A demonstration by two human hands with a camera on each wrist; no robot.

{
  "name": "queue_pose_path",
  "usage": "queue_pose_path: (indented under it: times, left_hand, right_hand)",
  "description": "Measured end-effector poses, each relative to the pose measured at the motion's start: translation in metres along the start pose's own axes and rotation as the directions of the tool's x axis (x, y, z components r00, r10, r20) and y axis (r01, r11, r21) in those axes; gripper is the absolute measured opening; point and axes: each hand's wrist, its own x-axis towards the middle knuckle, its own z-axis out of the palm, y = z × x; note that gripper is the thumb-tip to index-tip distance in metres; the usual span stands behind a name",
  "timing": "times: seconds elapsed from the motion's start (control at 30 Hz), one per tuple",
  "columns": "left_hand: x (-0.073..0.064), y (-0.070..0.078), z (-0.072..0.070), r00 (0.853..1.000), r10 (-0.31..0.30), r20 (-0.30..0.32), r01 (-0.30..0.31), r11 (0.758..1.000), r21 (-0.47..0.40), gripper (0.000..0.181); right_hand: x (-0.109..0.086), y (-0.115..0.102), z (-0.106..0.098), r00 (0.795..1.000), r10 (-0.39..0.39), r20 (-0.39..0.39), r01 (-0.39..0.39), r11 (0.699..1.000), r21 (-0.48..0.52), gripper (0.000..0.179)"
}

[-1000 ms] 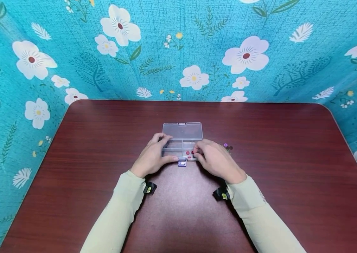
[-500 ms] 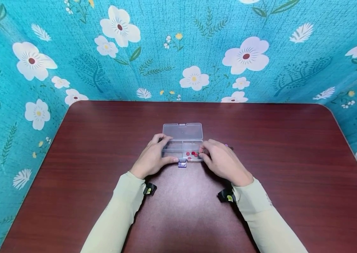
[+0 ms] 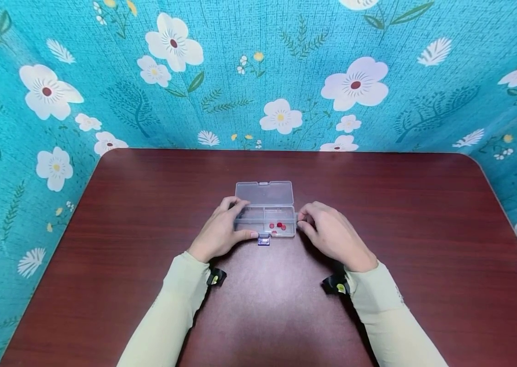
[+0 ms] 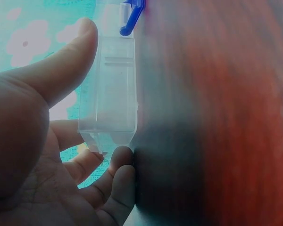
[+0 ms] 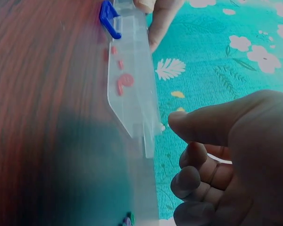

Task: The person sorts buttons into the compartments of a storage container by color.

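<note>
A clear plastic compartment box (image 3: 281, 214) stands on the table with its lid (image 3: 264, 193) swung back. My left hand (image 3: 219, 229) grips its left end, thumb along the front and fingers behind; the left wrist view shows several fingertips (image 4: 124, 181) at that end. Small red disc-like pieces (image 3: 279, 225) lie in the front right compartment, and the right wrist view shows one red piece (image 5: 127, 79) standing higher than others. Just off the box's right end is my right hand (image 3: 333, 232), its fingers loosely bent with a gap to the thumb and nothing visible between them.
A blue latch (image 3: 264, 240) hangs at the box's front edge. Small purple and green pieces (image 5: 128, 220) show at the bottom of the right wrist view. The dark red wooden table (image 3: 400, 214) extends around both hands, with a blue floral curtain (image 3: 240, 76) behind it.
My right hand has drawn out of the front right compartment and moved rightward past the box's end, uncovering the red pieces. The left hand keeps its hold on the box.
</note>
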Motion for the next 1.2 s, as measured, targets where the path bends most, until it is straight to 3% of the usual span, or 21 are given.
queue_pose_path:
  times: [0.67,1.0,1.2]
  left_hand:
    - [-0.001,0.000,0.001,1.000,-0.002,-0.017,0.002,1.000,-0.007,0.077]
    - [-0.001,0.000,0.002,1.000,0.016,-0.020,-0.016,1.000,-0.006,0.076]
    - [-0.001,0.000,0.001,1.000,-0.003,-0.022,0.003,1.000,-0.003,0.077]
  right_hand:
    - [-0.008,0.029,-0.022,0.997,0.083,0.002,-0.083,0.996,0.011,0.006]
    - [-0.014,0.046,-0.031,0.988,0.143,0.050,-0.143,0.990,0.000,0.012]
    - [-0.014,0.052,-0.034,0.984,0.160,0.075,-0.160,0.987,0.003,0.016]
